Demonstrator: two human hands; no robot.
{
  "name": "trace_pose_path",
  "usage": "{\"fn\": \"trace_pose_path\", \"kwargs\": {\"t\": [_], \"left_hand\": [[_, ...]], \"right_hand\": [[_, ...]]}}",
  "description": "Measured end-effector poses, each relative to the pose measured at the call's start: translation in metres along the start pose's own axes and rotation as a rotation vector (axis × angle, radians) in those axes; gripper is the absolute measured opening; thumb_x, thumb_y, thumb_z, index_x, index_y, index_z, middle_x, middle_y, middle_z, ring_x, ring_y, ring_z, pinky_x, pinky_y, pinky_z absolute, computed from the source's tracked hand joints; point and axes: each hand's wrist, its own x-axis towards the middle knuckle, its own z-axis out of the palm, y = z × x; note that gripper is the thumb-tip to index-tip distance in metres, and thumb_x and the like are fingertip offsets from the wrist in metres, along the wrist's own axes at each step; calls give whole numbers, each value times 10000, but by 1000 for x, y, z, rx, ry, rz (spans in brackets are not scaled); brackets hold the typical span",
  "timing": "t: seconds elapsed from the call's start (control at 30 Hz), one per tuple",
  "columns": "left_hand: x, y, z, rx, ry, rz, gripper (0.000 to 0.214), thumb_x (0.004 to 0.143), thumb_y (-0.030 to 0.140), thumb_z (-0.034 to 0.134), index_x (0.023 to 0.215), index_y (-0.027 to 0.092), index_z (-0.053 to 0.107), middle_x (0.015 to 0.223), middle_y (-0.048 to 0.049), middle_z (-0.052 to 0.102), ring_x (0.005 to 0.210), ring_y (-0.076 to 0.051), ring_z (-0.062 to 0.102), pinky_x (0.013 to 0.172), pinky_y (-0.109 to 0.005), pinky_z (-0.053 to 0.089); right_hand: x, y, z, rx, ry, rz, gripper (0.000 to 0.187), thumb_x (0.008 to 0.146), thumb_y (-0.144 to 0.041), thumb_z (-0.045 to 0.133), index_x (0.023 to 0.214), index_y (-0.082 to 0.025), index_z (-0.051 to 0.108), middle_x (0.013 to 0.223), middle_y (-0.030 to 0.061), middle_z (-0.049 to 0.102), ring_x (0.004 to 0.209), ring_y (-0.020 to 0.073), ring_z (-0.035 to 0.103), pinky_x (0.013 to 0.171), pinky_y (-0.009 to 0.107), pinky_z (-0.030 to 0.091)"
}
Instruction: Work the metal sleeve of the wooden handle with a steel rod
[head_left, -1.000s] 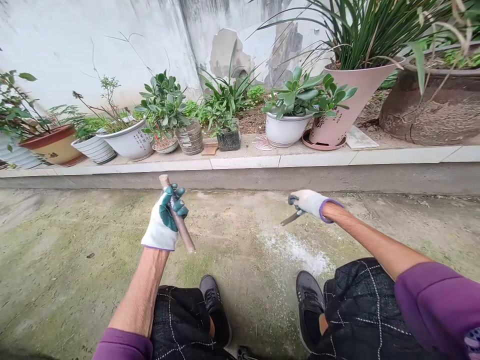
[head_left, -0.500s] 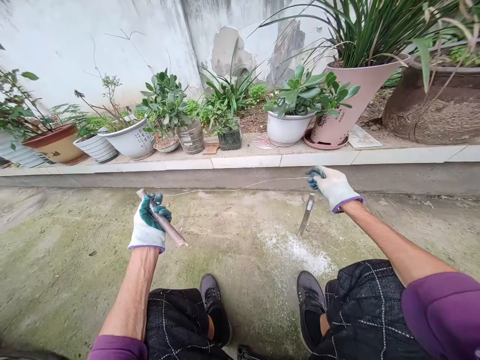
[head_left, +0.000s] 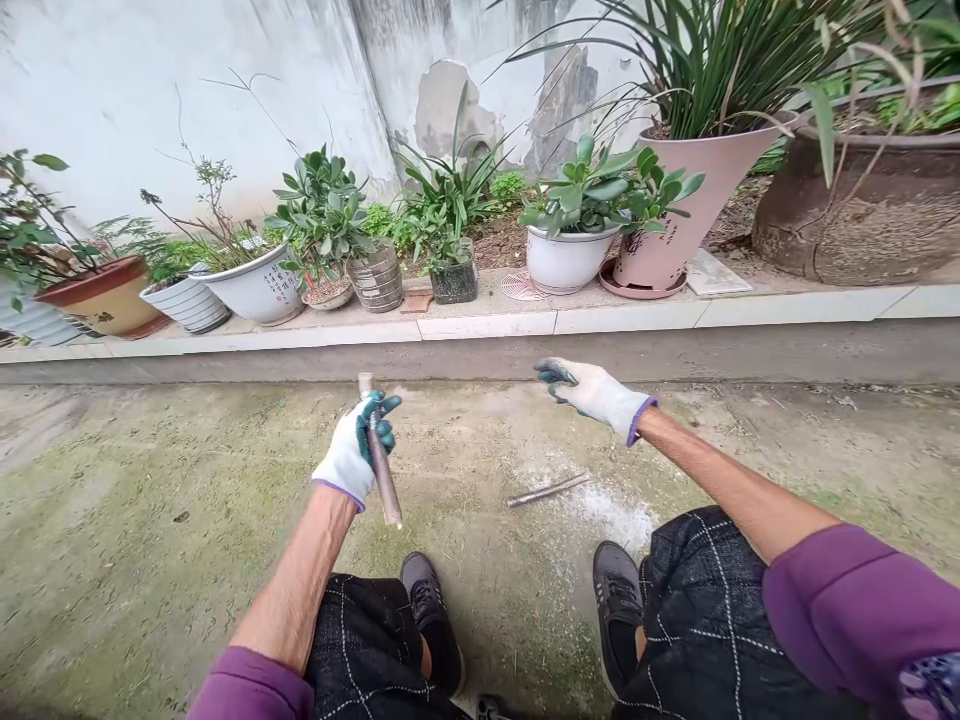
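My left hand (head_left: 352, 455), in a white and green glove, is wrapped round a brownish wooden stick (head_left: 384, 485) held nearly upright in front of my knees. To the right, my gloved right hand (head_left: 596, 392) hovers above the ground with its fingertips pressed together; what they pinch, if anything, is too fine to see. A thin flat metal piece (head_left: 547, 490) lies on the concrete below and left of the right hand, beside a patch of white powder (head_left: 611, 510). Neither hand touches it.
A low tiled ledge (head_left: 487, 322) runs across ahead, with several potted plants: a white pot (head_left: 566, 262), a tall pink pot (head_left: 679, 215), a ribbed white pot (head_left: 187, 302) and a brown one (head_left: 109, 297). Mossy concrete ground (head_left: 150, 520) spreads left. My shoes (head_left: 619, 600) rest below.
The metal piece left my right hand and now lies on the ground. The fine thread seen between the hands no longer shows. My left hand moved right and turned the stick more upright.
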Motion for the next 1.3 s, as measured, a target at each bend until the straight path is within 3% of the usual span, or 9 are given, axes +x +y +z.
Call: {"fn": "trace_pose_path", "kwargs": {"t": [0.23,0.47,0.63,0.73,0.83,0.97,1.1,1.2,1.3], "left_hand": [[-14,-48,64,300,-301,-93,336,726,298,751,955,175,538,781,-26,689,389,-62,455,352,-206,387],[-27,-52,76,426,-366,-24,356,665,375,770,832,185,519,539,74,485,407,-89,472,384,-226,423],[-22,-50,70,488,-320,16,358,675,351,727,929,171,551,725,-1,642,414,-71,459,379,-222,394],[-17,-58,68,640,-292,69,338,711,337,668,992,181,563,778,-1,644,412,-63,416,381,-215,356],[-16,-71,67,1108,-318,195,276,769,302,617,1028,207,601,763,-3,640,487,-97,478,469,-225,383],[-26,-87,69,1725,-604,334,218,778,291,624,985,234,660,812,-47,685,691,-197,623,639,-279,440],[-41,-91,72,1680,-793,290,230,794,339,621,989,230,679,815,-31,695,718,-203,641,661,-277,457],[-49,-84,71,1484,-761,274,257,783,334,643,1000,201,672,813,-17,684,689,-166,611,628,-251,461],[-52,-75,72,1306,-655,218,328,766,330,667,1060,186,642,760,7,637,568,-117,535,514,-223,435]], "right_hand": [[-6,-72,57,601,-186,-86,471,730,-161,608,1199,-204,622,1198,93,688,1042,222,643,666,308,606],[-21,-81,57,655,-462,51,408,787,-439,650,1081,-159,613,799,54,684,645,168,655,480,261,540],[-35,-85,41,269,-394,63,242,871,-324,518,962,-153,664,609,-28,550,457,88,458,436,213,389],[-48,-95,35,-130,-281,-138,265,919,-261,460,972,-159,699,763,36,671,629,129,569,599,246,422],[-61,-100,32,-552,-267,-292,282,957,-270,444,1017,-170,700,933,100,736,803,197,647,693,281,404],[-63,-90,26,-756,-336,-275,281,962,-321,455,1014,-186,697,942,121,745,801,233,665,649,296,370],[-53,-72,18,-490,-338,-243,283,939,-307,460,963,-192,718,908,74,750,797,202,652,712,282,408],[-47,-64,18,-187,-340,-233,270,889,-280,474,885,-175,722,889,48,742,796,173,631,749,270,444],[-43,-62,22,2,-333,-117,274,853,-291,478,899,-170,719,743,20,686,617,135,563,589,248,431]]}}
